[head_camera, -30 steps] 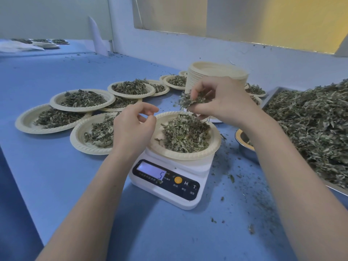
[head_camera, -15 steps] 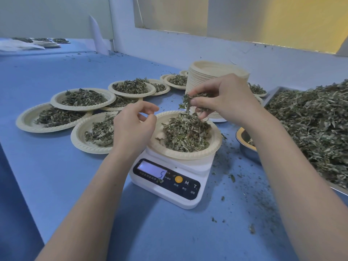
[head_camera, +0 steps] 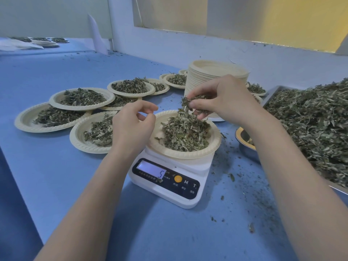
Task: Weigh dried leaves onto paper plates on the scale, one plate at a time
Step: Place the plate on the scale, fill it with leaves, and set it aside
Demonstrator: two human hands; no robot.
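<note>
Currently, the right hand (head_camera: 222,98) is pinching leaves (head_camera: 190,102) above the plate (head_camera: 216,142); the left hand (head_camera: 131,125) is hovering loose, gripping nothing. Overfilling risks overshooting the scale (head_camera: 188,200).

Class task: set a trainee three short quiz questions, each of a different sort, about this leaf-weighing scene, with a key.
1. True or false: the right hand pinches dried leaves above the plate on the scale.
2. What digit shows on the display?
3. The stack of empty plates stands: A) behind the scale, B) on the scale, C) inside the metal bowl.

Key: 1 true; 2 five; 3 A.
</note>
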